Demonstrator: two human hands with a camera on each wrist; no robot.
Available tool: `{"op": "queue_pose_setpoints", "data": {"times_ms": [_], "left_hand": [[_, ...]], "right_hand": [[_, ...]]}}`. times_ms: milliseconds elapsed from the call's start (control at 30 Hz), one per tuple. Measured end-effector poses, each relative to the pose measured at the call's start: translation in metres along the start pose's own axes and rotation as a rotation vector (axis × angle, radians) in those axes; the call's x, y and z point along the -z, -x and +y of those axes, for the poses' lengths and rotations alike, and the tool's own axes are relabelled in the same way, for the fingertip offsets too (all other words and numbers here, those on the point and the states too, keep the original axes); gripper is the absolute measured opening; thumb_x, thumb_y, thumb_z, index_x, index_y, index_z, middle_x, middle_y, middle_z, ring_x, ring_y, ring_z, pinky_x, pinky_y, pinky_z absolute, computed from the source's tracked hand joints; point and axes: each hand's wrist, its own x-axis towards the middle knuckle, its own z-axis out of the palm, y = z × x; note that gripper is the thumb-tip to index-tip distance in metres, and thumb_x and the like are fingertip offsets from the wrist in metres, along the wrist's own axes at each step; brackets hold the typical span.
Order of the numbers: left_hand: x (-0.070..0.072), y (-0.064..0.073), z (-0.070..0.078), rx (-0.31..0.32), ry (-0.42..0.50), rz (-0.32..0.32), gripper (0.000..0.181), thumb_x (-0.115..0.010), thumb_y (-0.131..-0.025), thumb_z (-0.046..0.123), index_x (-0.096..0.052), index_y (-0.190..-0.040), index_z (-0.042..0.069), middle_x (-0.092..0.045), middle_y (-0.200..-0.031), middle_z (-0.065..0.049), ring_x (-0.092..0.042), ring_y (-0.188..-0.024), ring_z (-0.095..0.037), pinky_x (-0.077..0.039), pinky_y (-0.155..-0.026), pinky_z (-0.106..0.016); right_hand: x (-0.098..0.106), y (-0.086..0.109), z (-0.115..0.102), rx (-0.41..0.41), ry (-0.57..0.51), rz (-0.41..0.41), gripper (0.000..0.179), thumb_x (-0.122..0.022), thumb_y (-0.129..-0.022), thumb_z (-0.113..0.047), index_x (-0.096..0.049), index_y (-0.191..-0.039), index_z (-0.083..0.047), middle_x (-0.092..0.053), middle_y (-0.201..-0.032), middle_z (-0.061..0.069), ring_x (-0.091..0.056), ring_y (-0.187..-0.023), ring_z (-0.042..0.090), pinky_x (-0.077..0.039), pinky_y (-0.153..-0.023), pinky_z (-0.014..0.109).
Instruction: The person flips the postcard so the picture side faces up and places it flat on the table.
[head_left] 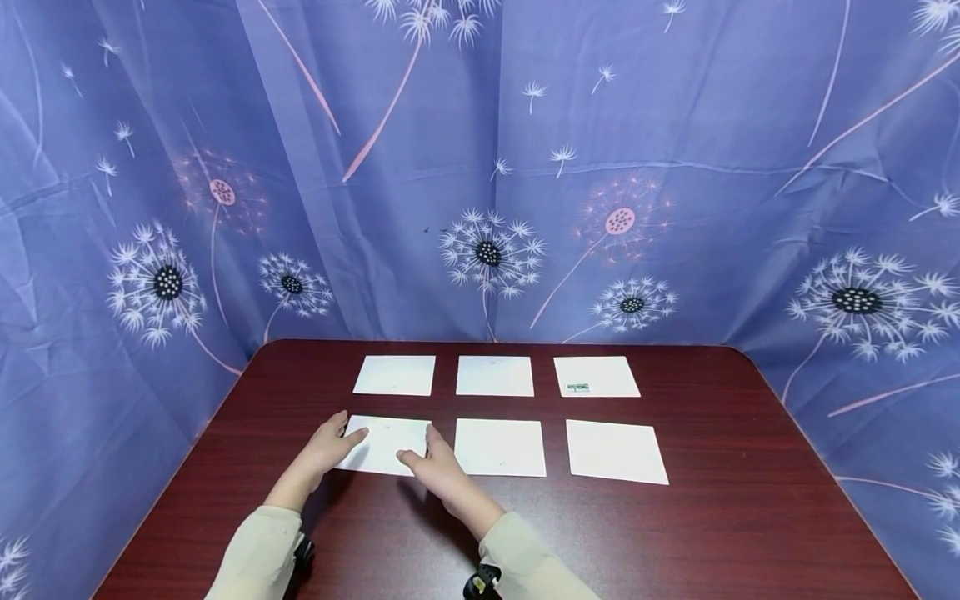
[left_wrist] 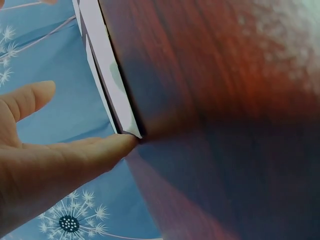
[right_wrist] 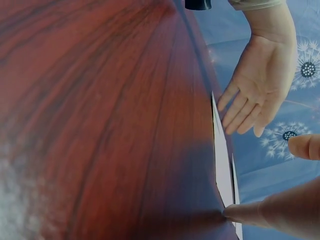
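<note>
In the head view a white rectangular card (head_left: pixel 384 446) lies on the table at the front left, between my two hands. My left hand (head_left: pixel 328 443) is at its left edge, with the thumb lifted over the card. At the right edge is my right hand (head_left: pixel 441 468), its thumb also raised. In the left wrist view, the straight fingers (left_wrist: pixel 112 147) touch the card's corner (left_wrist: pixel 125 112). The right wrist view shows the right fingers (right_wrist: pixel 247 212) against the other end of the card (right_wrist: pixel 223 170), with the open left palm beyond.
Beside it lie two more white cards, one in the middle (head_left: pixel 500 447) and one at right (head_left: pixel 617 452). Behind them is a row of three, a left (head_left: pixel 394 375), a middle (head_left: pixel 495 376) and a green-marked right card (head_left: pixel 600 373). A dandelion-patterned curtain (head_left: pixel 420 275) hangs behind the table (head_left: pixel 712 517).
</note>
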Motion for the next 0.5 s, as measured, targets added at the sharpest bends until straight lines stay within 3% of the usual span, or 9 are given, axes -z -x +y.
{"op": "queue_pose_setpoints", "data": {"times_ms": [500], "left_hand": [[0.0019, 0.0023, 0.0012, -0.027, 0.080, 0.025, 0.063, -0.049, -0.097, 0.012, -0.016, -0.138, -0.024, -0.024, -0.142, -0.044, -0.026, -0.133, -0.053, -0.026, -0.109, -0.056]], "right_hand": [[-0.0007, -0.0010, -0.0005, -0.029, -0.122, 0.035, 0.074, -0.060, -0.089, -0.015, -0.021, -0.143, 0.017, -0.027, -0.146, 0.037, -0.028, -0.136, 0.048, -0.027, -0.109, 0.055]]}}
